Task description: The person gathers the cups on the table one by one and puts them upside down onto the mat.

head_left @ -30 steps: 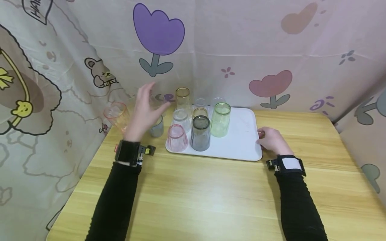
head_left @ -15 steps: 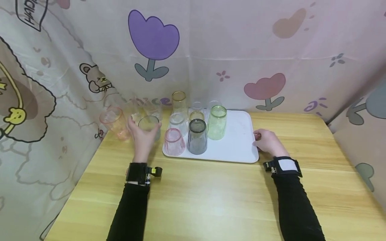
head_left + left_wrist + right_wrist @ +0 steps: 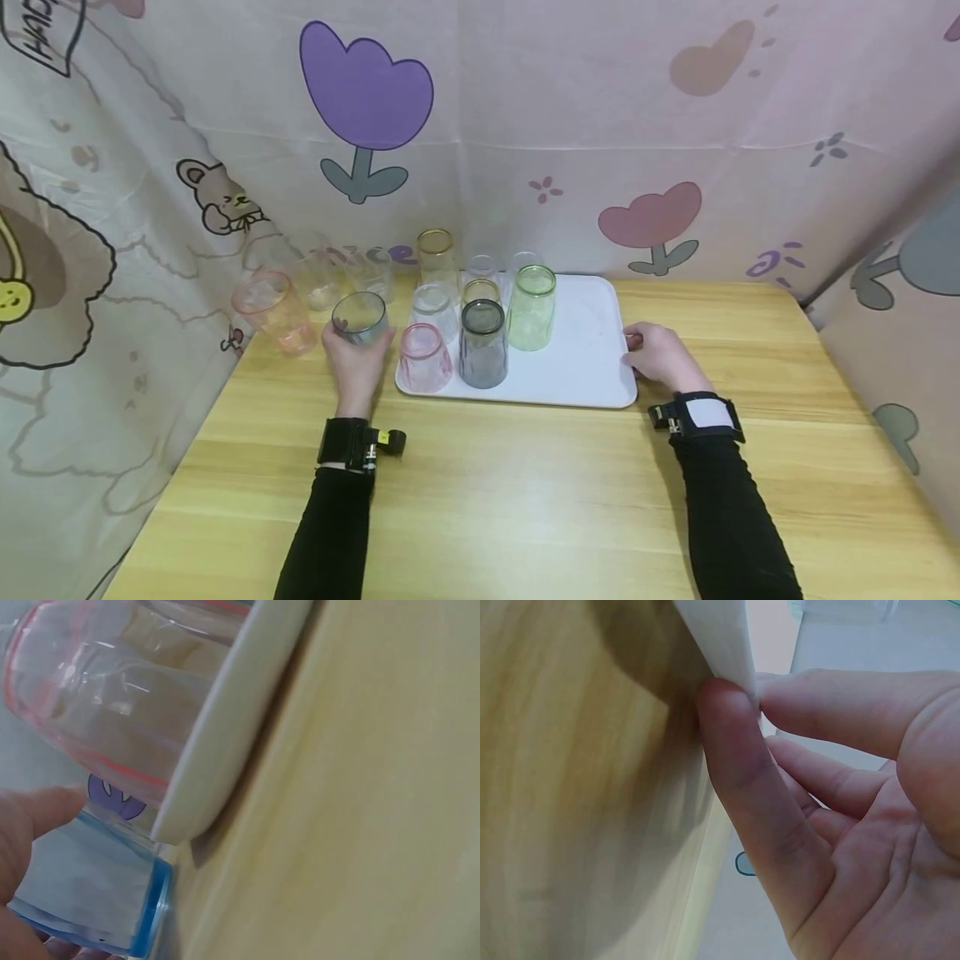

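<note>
Your left hand (image 3: 352,362) wraps its fingers around the blue-tinted clear glass tumbler (image 3: 360,317), standing on the wooden table (image 3: 480,483) just left of the white rectangular plastic tray (image 3: 585,367). Your right hand (image 3: 660,357) pinches that tray's right edge between thumb and fingers.

head above, wrists close, sharing tray (image 3: 592,367)
</note>
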### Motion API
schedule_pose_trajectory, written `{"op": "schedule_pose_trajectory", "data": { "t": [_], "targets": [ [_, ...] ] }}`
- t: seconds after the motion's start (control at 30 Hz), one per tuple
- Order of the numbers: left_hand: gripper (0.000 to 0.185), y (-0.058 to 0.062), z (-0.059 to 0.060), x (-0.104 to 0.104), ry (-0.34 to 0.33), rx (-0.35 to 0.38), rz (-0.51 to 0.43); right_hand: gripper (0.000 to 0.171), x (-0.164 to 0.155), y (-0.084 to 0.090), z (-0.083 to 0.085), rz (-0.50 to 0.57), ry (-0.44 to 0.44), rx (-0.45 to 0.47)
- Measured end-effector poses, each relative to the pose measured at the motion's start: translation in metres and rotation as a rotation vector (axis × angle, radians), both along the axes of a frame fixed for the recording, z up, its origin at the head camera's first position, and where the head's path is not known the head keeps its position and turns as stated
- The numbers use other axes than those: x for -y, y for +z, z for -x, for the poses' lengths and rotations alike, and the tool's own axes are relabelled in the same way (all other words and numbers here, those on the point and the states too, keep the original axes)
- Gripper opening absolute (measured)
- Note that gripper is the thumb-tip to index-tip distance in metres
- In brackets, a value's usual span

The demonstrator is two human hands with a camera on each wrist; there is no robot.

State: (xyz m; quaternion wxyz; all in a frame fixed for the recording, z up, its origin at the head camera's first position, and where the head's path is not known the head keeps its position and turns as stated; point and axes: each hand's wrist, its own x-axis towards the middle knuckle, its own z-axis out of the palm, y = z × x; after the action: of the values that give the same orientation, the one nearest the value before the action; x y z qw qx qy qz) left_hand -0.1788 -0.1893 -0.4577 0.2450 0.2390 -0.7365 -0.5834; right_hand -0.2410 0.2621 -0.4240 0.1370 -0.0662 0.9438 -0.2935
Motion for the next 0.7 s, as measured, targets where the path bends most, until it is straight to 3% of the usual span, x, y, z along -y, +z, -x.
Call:
{"op": "schedule_pose_trajectory", "data": {
  "t": [0.43,0.7],
  "targets": [
    [0.089,-0.001,-0.003,0.001,0.046,0.0,0.002,0.055,0.001,-0.003,0.0,0.012,0.005,0.022],
    [0.085,0.022,-0.006,-0.003,0.085,-0.113,-0.019,0.054,0.001,-0.002,0.0,0.013,-0.006,0.007]
  ]
}}
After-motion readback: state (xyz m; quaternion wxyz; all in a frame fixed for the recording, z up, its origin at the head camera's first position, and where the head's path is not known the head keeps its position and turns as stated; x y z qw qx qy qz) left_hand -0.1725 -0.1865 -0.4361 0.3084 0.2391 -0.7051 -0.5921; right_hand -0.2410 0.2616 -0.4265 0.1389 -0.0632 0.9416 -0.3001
